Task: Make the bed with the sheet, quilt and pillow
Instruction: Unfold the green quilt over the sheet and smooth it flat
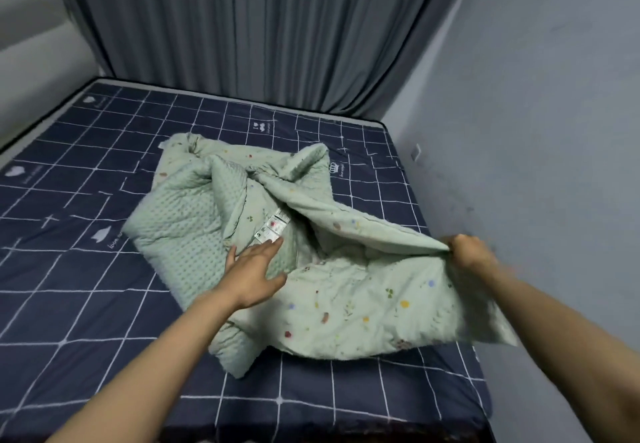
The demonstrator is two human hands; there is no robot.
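Note:
A pale green quilt [346, 297] with small flower prints lies bunched and partly folded in the middle of the bed. Its dotted underside shows on the left part, and white care labels [272, 228] stick out near the centre. A navy sheet [79, 287] with a white grid covers the mattress. My left hand [252, 269] reaches over the quilt with straight fingers, fingertips just below the labels. My right hand [469, 248] grips the quilt's right edge and lifts it off the bed. No pillow is in view.
Grey curtains [263, 34] hang behind the bed's far side. A grey wall [536, 148] runs close along the bed's right side. A pale wall and ledge [31, 62] stand to the left. The bed's near edge lies just below my arms.

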